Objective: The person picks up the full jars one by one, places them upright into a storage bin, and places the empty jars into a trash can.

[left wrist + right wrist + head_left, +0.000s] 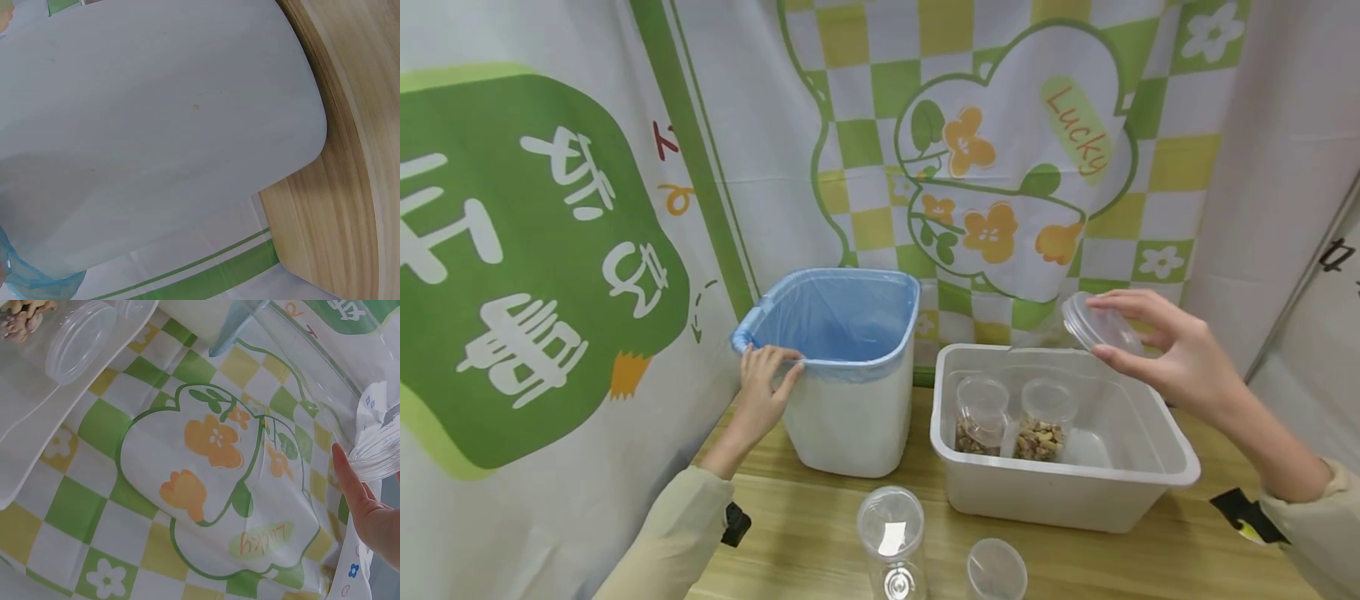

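Observation:
My right hand (1172,350) holds a clear plastic jar (1093,323) by its round, ridged end, above the white tub. The jar tilts, its see-through body pointing toward the bin; in the right wrist view the ridged end of the jar (380,450) is beside my fingers. My left hand (765,392) grips the front left rim of a white trash bin (850,425), where a blue liner (868,360) folds over the edge. The left wrist view shows mostly the bin's pale wall (162,125), with a bit of liner at lower left.
Two lidded jars of nuts (1039,421) stand in the white tub (1060,492), right of the bin. Nearer on the wooden table (797,533) are a tall clear jar (891,533) and a small translucent cup (996,571). A patterned curtain (872,158) hangs close behind.

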Demonstrator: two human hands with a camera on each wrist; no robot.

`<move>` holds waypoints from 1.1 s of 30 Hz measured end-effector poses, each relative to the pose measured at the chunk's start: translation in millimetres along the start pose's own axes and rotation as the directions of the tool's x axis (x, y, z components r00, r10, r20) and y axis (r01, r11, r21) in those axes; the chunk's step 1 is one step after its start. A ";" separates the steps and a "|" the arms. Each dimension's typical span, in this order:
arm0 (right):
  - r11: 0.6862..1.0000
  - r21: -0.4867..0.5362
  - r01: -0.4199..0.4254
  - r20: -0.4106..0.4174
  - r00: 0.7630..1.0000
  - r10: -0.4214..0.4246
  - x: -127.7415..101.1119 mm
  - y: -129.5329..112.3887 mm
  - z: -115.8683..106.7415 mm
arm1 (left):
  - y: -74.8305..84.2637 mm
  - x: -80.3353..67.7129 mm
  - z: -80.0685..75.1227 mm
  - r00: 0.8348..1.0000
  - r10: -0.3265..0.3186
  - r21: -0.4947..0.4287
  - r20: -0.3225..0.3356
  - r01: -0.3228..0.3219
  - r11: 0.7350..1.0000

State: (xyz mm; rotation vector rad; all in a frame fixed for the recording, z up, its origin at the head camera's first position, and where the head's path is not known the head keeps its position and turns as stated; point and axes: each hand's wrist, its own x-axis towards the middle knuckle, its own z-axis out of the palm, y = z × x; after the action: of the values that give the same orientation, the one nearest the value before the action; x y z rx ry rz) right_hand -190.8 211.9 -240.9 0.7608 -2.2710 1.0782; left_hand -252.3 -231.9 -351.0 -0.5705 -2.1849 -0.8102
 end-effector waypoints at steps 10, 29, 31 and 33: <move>0.994 0.108 -0.012 -0.079 0.997 0.021 36.6 -2.9 16.5 | 1.9 -2.2 0.5 1.000 -0.006 -0.014 -0.016 0.006 1.000; 0.976 0.217 -0.007 -0.141 0.989 0.039 104.8 -15.3 67.5 | 0.2 -1.7 3.1 1.000 -0.002 -0.023 -0.028 0.001 1.000; 0.975 0.222 -0.013 -0.130 0.991 0.043 111.3 -16.4 75.0 | -0.4 -1.7 2.7 1.000 -0.002 -0.020 -0.029 0.001 1.000; 0.976 0.218 -0.015 -0.117 0.992 0.042 117.5 -17.6 82.6 | -0.6 -1.7 2.3 0.999 0.001 -0.014 -0.032 -0.001 1.000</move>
State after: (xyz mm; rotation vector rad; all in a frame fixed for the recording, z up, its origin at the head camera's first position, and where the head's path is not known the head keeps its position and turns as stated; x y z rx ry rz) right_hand -279.7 104.7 -201.5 0.7276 -2.0906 1.3649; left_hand -252.7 -231.0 -353.8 -0.5618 -2.1514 -0.8296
